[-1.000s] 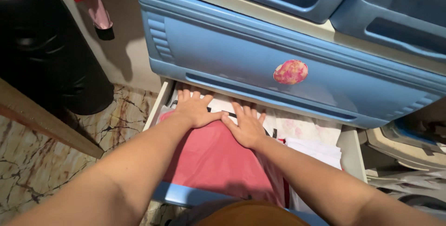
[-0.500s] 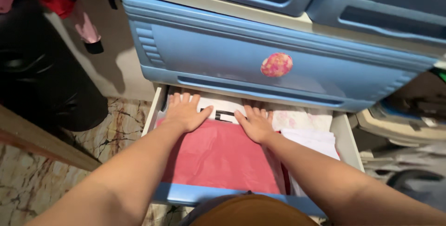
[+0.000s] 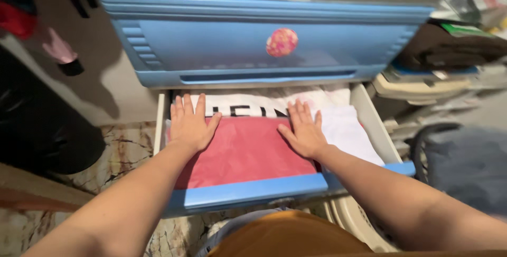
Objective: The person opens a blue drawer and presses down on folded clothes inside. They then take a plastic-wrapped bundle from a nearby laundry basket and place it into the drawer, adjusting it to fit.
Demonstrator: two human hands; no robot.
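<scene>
Both hands lay flat, fingers spread: left hand and right hand pressed a folded pink cloth garment already resting inside the open blue plastic drawer, which was not yet closed.

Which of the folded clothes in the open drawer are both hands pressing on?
The pink folded cloth: left hand and right hand lie flat on it. The white printed one sits behind, the plain white one to its right.

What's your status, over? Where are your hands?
Left hand and right hand flat on red cloth, fingers spread. Cloth lies folded in open blue drawer. White clothes beside it; nothing blocking.
</scene>
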